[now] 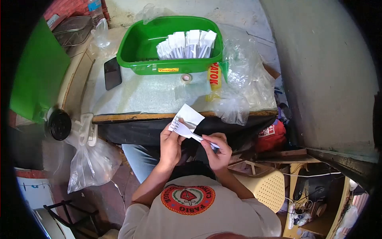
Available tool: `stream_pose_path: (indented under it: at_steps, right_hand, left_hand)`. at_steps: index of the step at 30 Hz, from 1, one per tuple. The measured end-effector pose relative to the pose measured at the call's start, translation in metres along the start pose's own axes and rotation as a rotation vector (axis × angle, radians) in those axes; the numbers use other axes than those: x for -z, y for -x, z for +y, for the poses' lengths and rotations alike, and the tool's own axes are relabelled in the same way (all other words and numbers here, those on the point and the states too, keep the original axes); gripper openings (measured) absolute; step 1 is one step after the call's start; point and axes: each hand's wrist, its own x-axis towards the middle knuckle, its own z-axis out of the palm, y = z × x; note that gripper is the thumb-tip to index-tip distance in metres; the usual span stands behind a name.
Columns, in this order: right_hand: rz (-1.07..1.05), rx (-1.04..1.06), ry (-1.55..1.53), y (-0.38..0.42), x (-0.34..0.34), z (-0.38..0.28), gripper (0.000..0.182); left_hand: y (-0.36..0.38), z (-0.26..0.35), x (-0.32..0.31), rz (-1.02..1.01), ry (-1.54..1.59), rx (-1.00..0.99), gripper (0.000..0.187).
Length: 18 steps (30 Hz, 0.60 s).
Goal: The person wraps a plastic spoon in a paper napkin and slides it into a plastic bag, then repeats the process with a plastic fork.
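White plastic is standing out near the centre of the view: a fork (182, 129) is lying over a square of white paper (191, 117), just in front of the table (135, 93), its tines pointing toward ten o'clock and its handle toward four. Sound technique, by judgement, is calling for a light pinch well down the handle, with the paper being kept flat and square behind the fork's head and the fingertips keeping clear of the tines. The left hand (171, 145) is curling half closed, gripping the paper at its seven-o'clock corner beside the tines; whether it is also pressing on the fork, one cannot tell. The right hand (217, 150) is closing on the handle at four o'clock, thumb and forefinger pinching, the other fingers curling in. Beyond, at twelve o'clock, a green basin (133, 68) is holding similar white bundles (187, 42), and a tape roll (186, 78) is resting nearer.
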Motion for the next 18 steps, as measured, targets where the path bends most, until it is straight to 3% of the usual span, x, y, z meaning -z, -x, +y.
stream_pose_path:
  at_steps: [11, 18]
  right_hand:
    - [-0.017, -0.198, -0.354, 0.003, -0.012, 0.014, 0.016]
    - [0.003, -0.223, -0.273, 0.002, -0.007, 0.013, 0.014]
  left_hand:
    - [-0.008, 0.015, -0.008, 0.045, 0.124, 0.068, 0.024]
    - [-0.008, 0.018, -0.013, 0.033, 0.149, 0.125, 0.027]
